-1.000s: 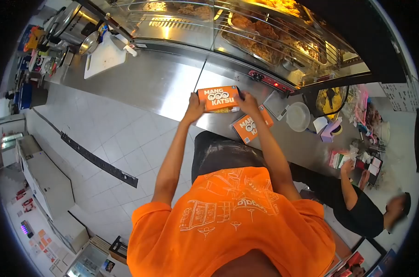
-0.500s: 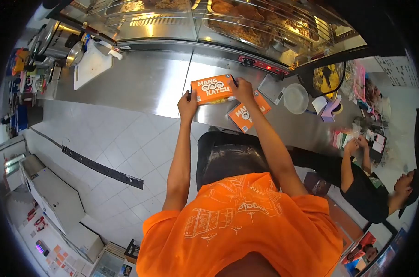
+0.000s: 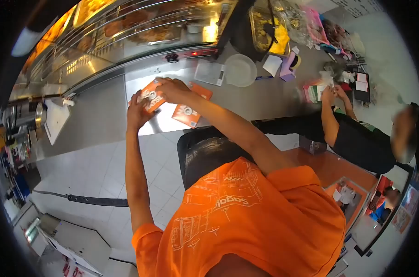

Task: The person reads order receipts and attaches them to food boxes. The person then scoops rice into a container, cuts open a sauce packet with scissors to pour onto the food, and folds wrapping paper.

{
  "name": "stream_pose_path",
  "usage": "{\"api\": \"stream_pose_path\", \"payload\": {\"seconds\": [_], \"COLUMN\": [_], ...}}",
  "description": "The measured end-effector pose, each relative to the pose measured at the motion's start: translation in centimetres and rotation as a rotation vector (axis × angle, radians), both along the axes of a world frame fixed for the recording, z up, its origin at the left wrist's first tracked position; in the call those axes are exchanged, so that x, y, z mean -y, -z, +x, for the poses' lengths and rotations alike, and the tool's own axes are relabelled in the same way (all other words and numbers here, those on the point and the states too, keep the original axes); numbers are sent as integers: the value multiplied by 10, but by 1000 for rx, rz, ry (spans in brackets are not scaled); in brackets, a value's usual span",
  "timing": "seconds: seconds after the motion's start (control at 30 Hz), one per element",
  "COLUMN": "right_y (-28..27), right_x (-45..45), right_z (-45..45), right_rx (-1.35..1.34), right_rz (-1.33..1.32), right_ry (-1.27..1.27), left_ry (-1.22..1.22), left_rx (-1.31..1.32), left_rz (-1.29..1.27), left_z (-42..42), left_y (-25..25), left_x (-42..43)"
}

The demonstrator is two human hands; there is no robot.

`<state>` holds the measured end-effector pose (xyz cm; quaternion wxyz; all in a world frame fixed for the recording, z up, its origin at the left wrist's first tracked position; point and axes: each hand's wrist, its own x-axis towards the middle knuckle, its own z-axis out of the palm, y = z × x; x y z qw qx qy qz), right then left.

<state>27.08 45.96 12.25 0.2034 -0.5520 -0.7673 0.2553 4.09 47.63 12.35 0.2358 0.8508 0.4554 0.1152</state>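
Note:
Both hands are on an orange box with white lettering (image 3: 151, 96) at the edge of the steel counter (image 3: 98, 108). My left hand (image 3: 137, 111) grips its near left side, fingers wrapped round the edge. Across the box's upper right side lies my right hand (image 3: 172, 90), its fingers bent onto the lid and edge. A second orange box (image 3: 186, 114) rests on the counter just right of the held one, partly behind my right forearm.
Right of the boxes are a scale (image 3: 209, 72), a round translucent lid (image 3: 240, 70) and a purple tape dispenser (image 3: 288, 67). A co-worker (image 3: 362, 138) stands at the right. A heated display case (image 3: 140, 32) runs behind; a white cutting board (image 3: 58, 120) lies left.
The view has turned toward the right, so the counter appears shifted left. The held box now looks more tilted, and my right hand has moved further over its top.

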Motion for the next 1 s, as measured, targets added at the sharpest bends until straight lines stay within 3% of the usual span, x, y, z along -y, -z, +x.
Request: {"api": "stream_pose_path", "payload": {"seconds": [0.1,0.13,0.17,0.2,0.23,0.3,0.33,0.37,0.4,0.43,0.53,0.57,0.6,0.63,0.67,0.7,0.73,0.77,0.83,0.87,0.93,1.0], "right_y": [-59,-63,-55,-24,-11,-10,4,25,43,53,73,63,42,22,8,-2,-11,-23,-45,-46,-46,-14], "right_x": [68,93,119,138,159,164,152,138,131,128,127,132,144,157,171,183,194,205,220,222,231,219], "right_z": [70,109,152,205,262,320,338,355,367,373,392,393,389,380,370,354,338,323,298,302,332,380], "right_rx": [-557,-667,-642,-627,-351,-21,-31,160,345,336,340,336,61,-218,-264,-821,-1381,-1377,-1549,-1555,-1080,-478], "right_rz": [-59,-103,153,110,50,61,53,280,501,496,18,17,16,11,102,84,53,33,-159,-171,-96,210], "right_ry": [269,434,599,883,1014,1176,1174,1019,849,855,871,874,1019,1144,1225,1268,1259,1252,1163,1152,1089,1389], "left_ry": [-58,-142,-225,-299,-316,-303,-276,-251,-158,-62,8,40,38,28,-148,-336,-370,-389,-327,-340,-395,-420], "left_rx": [89,-69,-225,-236,68,302,412,519,493,470,478,508,498,500,536,567,671,680,780,781,1110,1051], "left_rz": [-75,83,241,335,409,308,222,133,49,-32,-386,-474,-704,-705,-1025,-1345,-1464,-1467,-1238,-1229,-1163,-1141], "left_z": [6,13,22,45,60,125,165,203,234,263,318,326,331,341,356,369,382,396,415,416,414,399], "left_y": [12,15,15,5,16,-16,-27,-37,-45,-53,-61,-48,-43,-44,-47,-51,-53,-54,-55,-59,-74,-107], "left_x": [7,13,18,28,34,64,79,95,108,119,144,150,153,153,153,155,156,157,153,149,141,130]}}
